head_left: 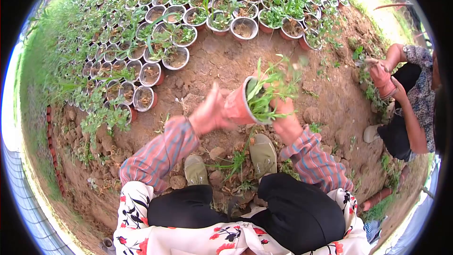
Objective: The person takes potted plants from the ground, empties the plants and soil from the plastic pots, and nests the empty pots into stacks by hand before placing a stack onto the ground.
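**Here, two gloved hands hold a seedling pot above bare soil**

Seen from above, a person squats on dry, lumpy soil (222, 61), knees apart, two shoes (263, 153) planted below the hands. The landmark is a small pot (238, 106) held in the middle of the view, tipped on its side so its rim faces right. The left hand (210, 113), in a pinkish glove, is wrapped around the pot's base and grips it. The right hand (283, 116), also gloved, is just right of the pot's mouth, closed among the green shoots (273, 90) that spill from it; how tightly it grips cannot be told. Both forearms wear striped sleeves.

Above and to the left of the pot, well apart from it, stands a large block of similar pots (155, 33) packed rim to rim, many holding green seedlings, some showing only soil. Below the pot, between the shoes, lie a few loose grass blades (236, 160) on the ground. Far to the right of the pot, a second person (410, 113) crouches in a patterned top, one gloved hand (380, 78) down among weeds at the edge of the bare patch.
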{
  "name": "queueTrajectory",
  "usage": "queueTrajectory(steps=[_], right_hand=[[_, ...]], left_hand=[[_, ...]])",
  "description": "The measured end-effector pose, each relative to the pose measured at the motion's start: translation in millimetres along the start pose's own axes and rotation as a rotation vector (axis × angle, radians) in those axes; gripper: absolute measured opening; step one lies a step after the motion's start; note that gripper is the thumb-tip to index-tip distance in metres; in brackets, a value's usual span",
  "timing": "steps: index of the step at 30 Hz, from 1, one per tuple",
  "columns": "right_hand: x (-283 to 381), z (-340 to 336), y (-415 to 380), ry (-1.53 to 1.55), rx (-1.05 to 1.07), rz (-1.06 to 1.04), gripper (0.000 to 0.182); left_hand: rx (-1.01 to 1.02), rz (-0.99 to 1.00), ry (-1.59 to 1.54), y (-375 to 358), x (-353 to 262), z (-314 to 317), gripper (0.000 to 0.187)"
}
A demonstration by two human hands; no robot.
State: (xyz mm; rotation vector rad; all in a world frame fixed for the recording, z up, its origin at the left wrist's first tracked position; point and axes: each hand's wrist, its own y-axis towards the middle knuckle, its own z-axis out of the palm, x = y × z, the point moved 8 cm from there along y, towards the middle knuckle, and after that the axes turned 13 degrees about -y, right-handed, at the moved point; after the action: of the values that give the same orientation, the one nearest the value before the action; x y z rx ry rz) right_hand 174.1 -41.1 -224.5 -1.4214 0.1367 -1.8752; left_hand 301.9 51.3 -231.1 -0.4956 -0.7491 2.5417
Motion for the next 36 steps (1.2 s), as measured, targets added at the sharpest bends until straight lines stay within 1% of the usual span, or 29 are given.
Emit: queueTrajectory(steps=[1,2,4,5,6,7,8,9,11,12,13,14,15,16,18,19,20,22,24,26,27,28,30,31,34,35,36], right_hand=[[-5.5,3.4,3.8,-0.027,0.017,-0.113,0.034],[-15.3,-3.6,5.7,-0.029,0.018,-0.117,0.034],[-15.3,5.6,1.1,-0.42,0.148,-0.187,0.03],[-13.2,-0.8,-3.8,-0.359,0.175,-0.151,0.029],[-4.4,0.9,-7.4,-0.36,0.177,-0.15,0.029],[-0.6,0.2,-8.5,-0.276,0.174,-0.097,0.029],[-1.6,-1.3,-8.4,-0.191,0.169,-0.042,0.029],[1.7,-5.0,-6.2,-0.28,0.088,-0.1,0.028],[-6.6,-13.6,-1.1,-0.274,0.069,-0.084,0.028],[-10.8,-18.2,0.1,-0.275,0.051,-0.065,0.028],[-9.4,-18.4,-1.2,-0.272,0.046,-0.059,0.028],[0.9,-20.9,-2.2,-0.285,-0.007,-0.12,0.03],[12.3,-23.0,-3.7,-0.3,-0.06,-0.18,0.032],[20.1,-23.6,-4.3,-0.291,-0.056,-0.185,0.037],[20.7,-36.7,0.2,-0.281,-0.081,-0.196,0.04],[19.5,-38.7,-0.9,-0.282,-0.085,-0.191,0.04],[19.1,-39.9,-2.0,-0.287,-0.094,-0.187,0.041],[16.0,-41.1,-4.1,-0.291,-0.107,-0.178,0.042],[9.1,-44.6,-4.4,-0.286,-0.14,-0.163,0.04],[5.8,-48.6,-3.3,-0.276,-0.129,-0.163,0.041],[6.0,-48.7,-1.8,-0.268,-0.114,-0.168,0.041],[6.3,-49.2,-0.5,-0.267,-0.115,-0.169,0.041],[5.6,-48.6,-0.8,-0.256,-0.085,-0.175,0.042],[4.8,-48.9,-0.8,-0.253,-0.087,-0.173,0.042],[-0.2,-48.1,0.1,-0.251,-0.072,-0.122,0.043],[0.0,-48.2,-1.8,-0.25,-0.077,-0.114,0.043],[0.2,-48.7,-2.5,-0.249,-0.08,-0.109,0.042]], left_hand=[[0.022,-0.078,0.08,-6.1,19.1,6.2,0.086],[0.536,-0.141,-0.314,-5.5,29.3,14.9,0.08],[0.218,0.005,-0.209,9.2,21.5,-9.0,0.077],[0.216,0.006,-0.209,7.4,19.6,-11.2,0.077],[0.075,0.067,-0.068,1.2,8.3,-10.4,0.071],[-0.066,0.126,0.07,-2.9,-1.3,-15.7,0.066],[-0.068,0.126,0.066,-1.2,-2.0,-24.6,0.066],[-0.026,0.155,0.232,-1.5,-8.3,-24.5,0.06],[-0.02,0.151,0.472,-2.9,-14.4,-28.1,0.05],[-0.021,0.146,0.473,3.1,-15.1,-32.7,0.05],[-0.035,0.375,0.66,7.5,-31.7,-33.1,0.05],[-0.048,0.606,0.843,6.8,-44.8,-32.0,0.051],[-0.206,0.588,1.027,1.5,-53.2,-28.1,0.048],[-0.206,0.576,1.02,3.3,-53.4,-29.0,0.048],[-0.209,0.66,1.425,5.3,-54.6,-18.7,0.047],[-0.224,0.666,1.544,10.3,-49.8,-22.0,0.047],[-0.221,0.661,1.542,13.7,-45.7,-24.5,0.047],[-0.238,0.613,1.753,20.5,-34.2,-27.1,0.043],[-0.214,0.598,1.783,25.6,-34.2,-29.4,0.04],[-0.253,0.584,1.699,28.7,-43.4,-34.3,0.037],[-0.299,0.429,1.708,31.1,-44.7,-39.9,0.043],[-0.299,0.429,1.709,30.2,-43.6,-39.9,0.043],[-0.145,0.662,1.811,21.2,-37.2,-17.7,0.057],[-0.144,0.659,1.812,19.4,-37.7,-16.4,0.057],[-0.156,0.402,1.759,17.6,-40.6,-22.7,0.066],[-0.128,0.613,1.617,6.1,-55.3,-12.1,0.064],[-0.164,0.968,1.619,-11.8,-74.4,4.0,0.064]])
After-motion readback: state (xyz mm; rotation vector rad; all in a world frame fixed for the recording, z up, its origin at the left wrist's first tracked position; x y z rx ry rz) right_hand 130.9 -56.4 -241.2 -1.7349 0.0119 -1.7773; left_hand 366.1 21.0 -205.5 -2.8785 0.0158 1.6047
